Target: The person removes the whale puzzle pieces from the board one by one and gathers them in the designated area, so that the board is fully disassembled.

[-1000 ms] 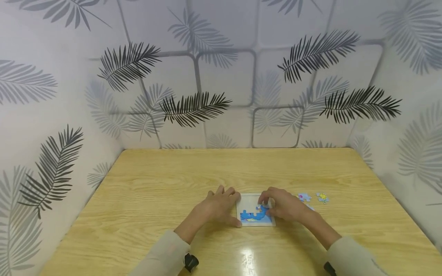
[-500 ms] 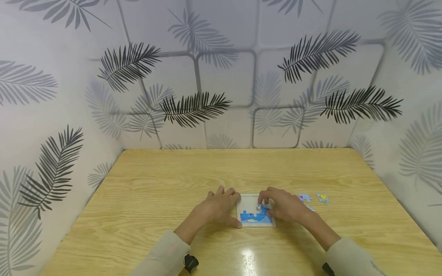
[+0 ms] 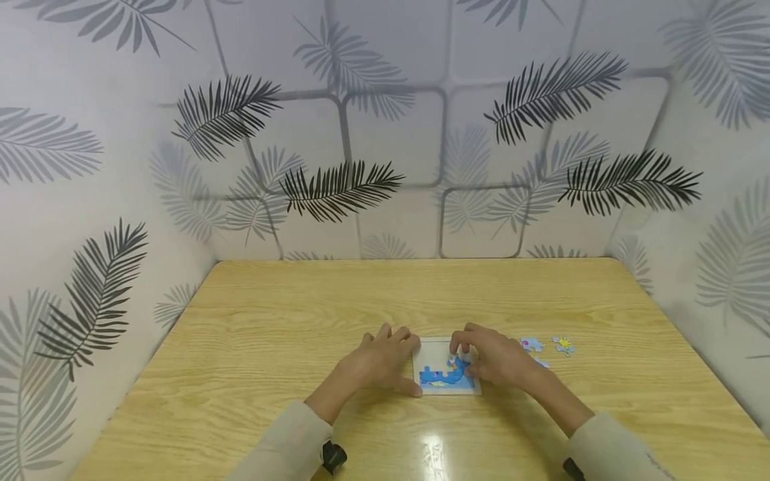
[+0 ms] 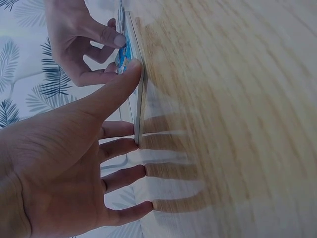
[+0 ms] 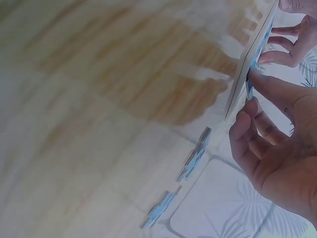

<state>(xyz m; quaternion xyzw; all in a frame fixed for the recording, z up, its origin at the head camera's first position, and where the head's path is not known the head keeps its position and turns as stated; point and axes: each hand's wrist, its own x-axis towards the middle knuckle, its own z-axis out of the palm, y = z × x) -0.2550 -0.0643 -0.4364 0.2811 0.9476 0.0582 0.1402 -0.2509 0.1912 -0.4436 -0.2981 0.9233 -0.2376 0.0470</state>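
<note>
A jigsaw puzzle tray (image 3: 432,349) with a pale rim lies flat on the table, its lower part filled with joined blue pieces (image 3: 438,379). My left hand (image 3: 381,359) rests at the tray's left side, thumb on the near left corner. In the left wrist view, the spread fingers (image 4: 124,179) reach the tray's edge and the table beside it. Over the tray's right part, my right hand (image 3: 499,357) pinches a puzzle piece (image 5: 249,90) between thumb and fingertips. The piece is seen edge-on and tilted in the right wrist view; its picture is mostly hidden.
To the right of the tray lie loose puzzle pieces: one with a pink swirl (image 3: 532,344), one with a yellow sun (image 3: 563,345), and one partly covered by my right hand (image 3: 541,363). A leaf-patterned wall (image 3: 385,147) rises behind the wooden table (image 3: 301,294).
</note>
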